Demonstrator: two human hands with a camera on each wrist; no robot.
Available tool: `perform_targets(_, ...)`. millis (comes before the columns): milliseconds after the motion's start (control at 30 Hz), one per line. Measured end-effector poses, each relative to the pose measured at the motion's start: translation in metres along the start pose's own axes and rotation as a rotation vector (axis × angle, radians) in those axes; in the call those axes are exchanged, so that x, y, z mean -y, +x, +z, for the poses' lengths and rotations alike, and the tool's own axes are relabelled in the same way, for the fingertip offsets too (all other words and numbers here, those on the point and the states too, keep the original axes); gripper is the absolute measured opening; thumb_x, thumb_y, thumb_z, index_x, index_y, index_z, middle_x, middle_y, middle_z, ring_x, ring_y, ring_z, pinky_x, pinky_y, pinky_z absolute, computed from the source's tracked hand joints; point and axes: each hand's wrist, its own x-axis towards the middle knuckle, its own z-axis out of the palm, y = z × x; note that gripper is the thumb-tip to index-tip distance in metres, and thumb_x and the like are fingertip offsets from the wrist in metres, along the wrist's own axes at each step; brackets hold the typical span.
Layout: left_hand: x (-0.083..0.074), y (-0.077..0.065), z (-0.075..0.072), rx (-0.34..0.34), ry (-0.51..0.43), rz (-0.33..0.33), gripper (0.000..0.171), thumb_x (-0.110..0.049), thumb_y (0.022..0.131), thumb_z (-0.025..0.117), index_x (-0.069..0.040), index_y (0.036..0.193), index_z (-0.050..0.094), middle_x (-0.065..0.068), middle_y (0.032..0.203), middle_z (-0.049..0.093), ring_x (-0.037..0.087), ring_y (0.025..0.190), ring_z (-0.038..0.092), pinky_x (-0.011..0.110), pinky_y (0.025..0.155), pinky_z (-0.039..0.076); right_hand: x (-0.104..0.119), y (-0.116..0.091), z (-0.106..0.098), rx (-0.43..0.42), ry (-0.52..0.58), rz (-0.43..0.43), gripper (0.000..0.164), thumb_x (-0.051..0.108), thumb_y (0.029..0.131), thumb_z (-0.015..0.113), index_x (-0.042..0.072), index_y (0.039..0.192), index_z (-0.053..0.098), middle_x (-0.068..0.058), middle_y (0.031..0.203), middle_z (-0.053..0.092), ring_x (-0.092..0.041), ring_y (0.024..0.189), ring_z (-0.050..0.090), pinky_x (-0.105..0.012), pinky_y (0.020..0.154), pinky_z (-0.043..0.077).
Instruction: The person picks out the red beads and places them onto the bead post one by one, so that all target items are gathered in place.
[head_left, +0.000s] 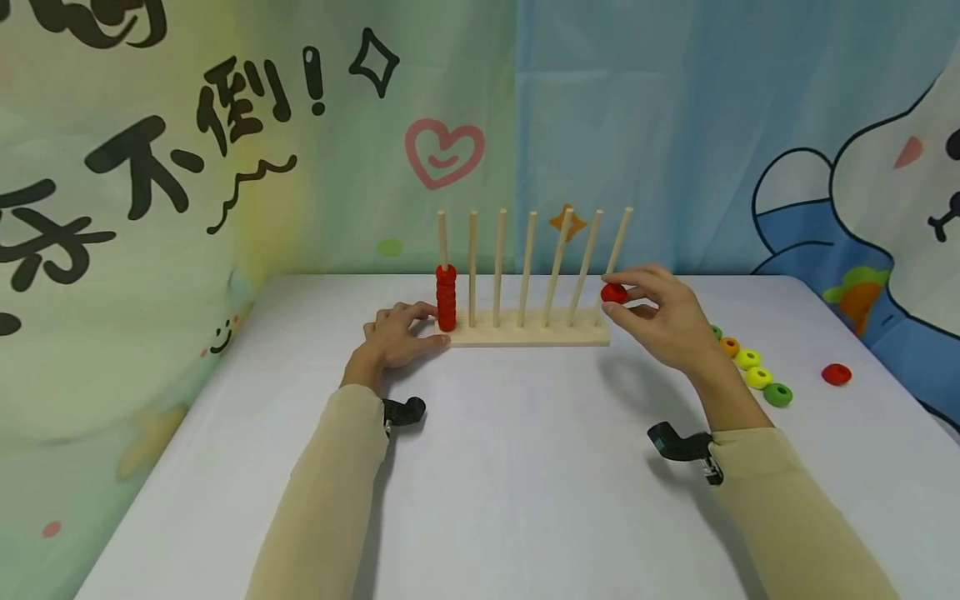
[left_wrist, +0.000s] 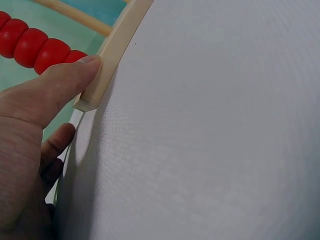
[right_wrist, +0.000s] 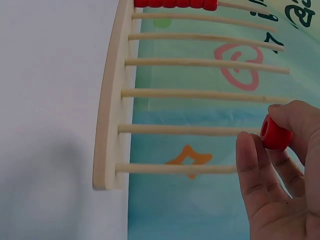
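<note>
A wooden peg rack (head_left: 528,337) stands on the table, with several upright pegs along its base. Red beads (head_left: 446,300) are stacked on its leftmost peg. My left hand (head_left: 396,335) grips the left end of the base, its thumb (left_wrist: 80,72) lying on the wood just below the stack; the index finger is hidden in the left wrist view. At the other end, my right hand (head_left: 663,321) pinches one red bead (right_wrist: 276,134) between thumb and fingertips, the bead's hole showing in the right wrist view. That bead is raised off the table beside the rightmost peg (head_left: 618,242).
Right of the rack, behind the right wrist, lie loose beads: an orange bead (head_left: 729,347), yellow beads (head_left: 758,378) and a green bead (head_left: 778,395). Farther right sits another red bead (head_left: 836,374). A printed curtain (head_left: 637,125) hangs behind the white table (head_left: 525,467).
</note>
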Motion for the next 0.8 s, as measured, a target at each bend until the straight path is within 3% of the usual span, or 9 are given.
perform_targets(133, -0.002, 0.0, 0.0, 0.001, 0.007, -0.001, 0.062, -0.059, 0.086, 0.063, -0.034, 0.141, 0.048, 0.004, 0.15, 0.04, 0.035, 0.138, 0.023, 0.057, 0.107, 0.018, 0.003, 0.005, 0.008, -0.004, -0.01, 0.0, 0.035, 0.005, 0.092, 0.068, 0.008, 0.126, 0.064, -0.005, 0.116, 0.056, -0.019, 0.096, 0.059, -0.015, 0.075, 0.051)
perform_targets(367, 0.0, -0.002, 0.0, 0.005, 0.005, -0.01, 0.063, -0.058, 0.086, 0.063, -0.034, 0.142, 0.048, 0.005, 0.15, 0.039, 0.035, 0.138, 0.023, 0.057, 0.107, 0.018, 0.036, 0.007, 0.021, 0.022, 0.064, -0.037, 0.029, -0.005, 0.091, 0.065, -0.003, 0.12, 0.062, -0.018, 0.114, 0.056, -0.03, 0.092, 0.059, -0.019, 0.072, 0.052)
perform_targets(800, -0.003, -0.004, -0.001, 0.0, 0.007, 0.005, 0.063, -0.057, 0.086, 0.064, -0.033, 0.142, 0.048, 0.006, 0.15, 0.039, 0.036, 0.138, 0.024, 0.058, 0.107, 0.017, 0.046, 0.019, 0.042, 0.052, 0.124, -0.101, 0.034, -0.01, 0.087, 0.065, -0.004, 0.121, 0.064, -0.018, 0.116, 0.056, -0.031, 0.093, 0.062, -0.023, 0.081, 0.054)
